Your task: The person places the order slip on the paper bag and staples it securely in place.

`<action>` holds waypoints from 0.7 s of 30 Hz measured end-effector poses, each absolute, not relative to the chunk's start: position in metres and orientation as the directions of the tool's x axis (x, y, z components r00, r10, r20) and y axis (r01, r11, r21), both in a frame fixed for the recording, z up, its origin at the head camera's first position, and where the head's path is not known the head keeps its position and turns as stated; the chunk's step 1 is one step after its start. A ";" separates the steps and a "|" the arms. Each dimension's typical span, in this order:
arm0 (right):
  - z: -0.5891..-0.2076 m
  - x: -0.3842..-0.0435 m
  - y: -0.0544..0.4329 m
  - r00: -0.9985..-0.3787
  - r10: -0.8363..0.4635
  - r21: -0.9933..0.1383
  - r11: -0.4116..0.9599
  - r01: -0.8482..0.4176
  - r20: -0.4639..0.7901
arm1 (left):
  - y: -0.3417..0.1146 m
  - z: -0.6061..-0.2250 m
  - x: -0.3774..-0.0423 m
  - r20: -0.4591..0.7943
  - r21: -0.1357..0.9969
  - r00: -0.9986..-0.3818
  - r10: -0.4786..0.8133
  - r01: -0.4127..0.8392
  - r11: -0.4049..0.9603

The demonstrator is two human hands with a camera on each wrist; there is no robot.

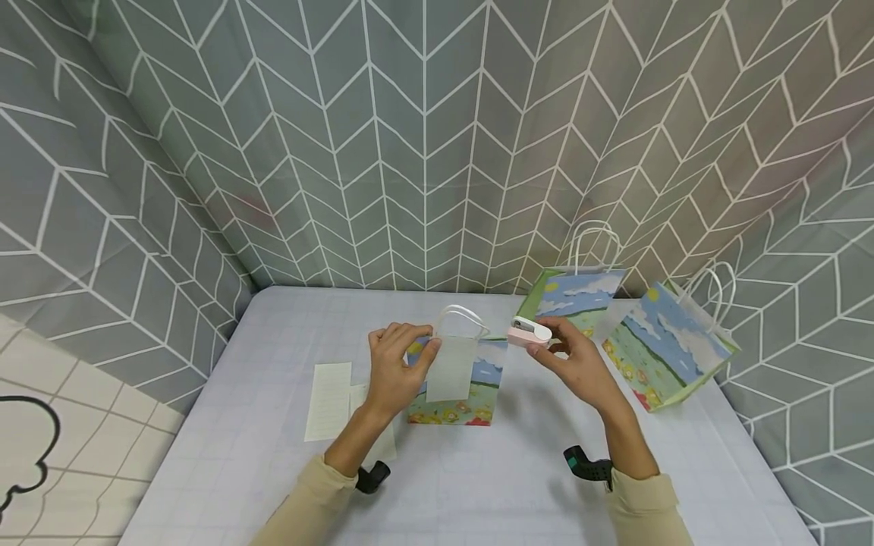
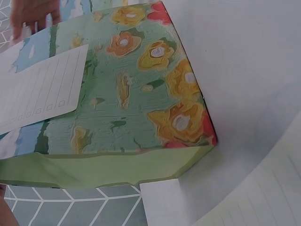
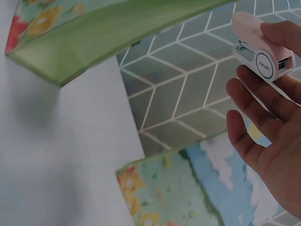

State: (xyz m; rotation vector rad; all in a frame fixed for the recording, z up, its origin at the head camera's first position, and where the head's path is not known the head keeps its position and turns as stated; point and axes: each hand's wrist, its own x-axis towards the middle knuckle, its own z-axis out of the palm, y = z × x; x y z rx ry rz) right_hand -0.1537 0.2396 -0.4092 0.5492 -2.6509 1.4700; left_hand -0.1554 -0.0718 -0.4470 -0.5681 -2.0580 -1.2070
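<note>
In the head view my left hand (image 1: 396,368) pinches the top edge of a pale paper slip (image 1: 449,371) against a gift bag (image 1: 485,409) with white handles. This bag has a painted sky and flower meadow. The left wrist view shows printed lines and small boxes on the slip (image 2: 51,89), which lies over the bag front (image 2: 117,94). To the right of the bag, my right hand (image 1: 580,364) holds a small pink and white stapler (image 1: 529,332) between thumb and fingers. The right wrist view shows the stapler (image 3: 261,47) apart from the bag.
Two matching gift bags, one at the back (image 1: 580,296) and one at the right (image 1: 672,349), stand on the white-covered table (image 1: 478,485). Lined paper slips (image 1: 329,402) lie at the left, partly behind my left arm. A grey patterned curtain (image 1: 423,152) hangs behind.
</note>
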 end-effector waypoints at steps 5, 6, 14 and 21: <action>-0.399 -0.158 0.230 -0.924 -0.284 -0.818 0.446 -0.364 0.256 | -0.071 -0.447 -0.155 0.737 0.586 -0.675 0.028 0.659 0.471; -0.397 -0.159 0.228 -0.921 -0.287 -0.820 0.436 -0.370 0.263 | -0.071 -0.447 -0.155 0.736 0.587 -0.676 0.029 0.659 0.470; -0.383 -0.161 0.207 -0.888 -0.322 -0.832 0.346 -0.434 0.329 | -0.071 -0.447 -0.155 0.729 0.597 -0.684 0.033 0.658 0.460; -0.376 -0.159 0.188 -0.872 -0.368 -0.828 0.337 -0.448 0.322 | -0.072 -0.445 -0.154 0.726 0.600 -0.687 0.034 0.656 0.458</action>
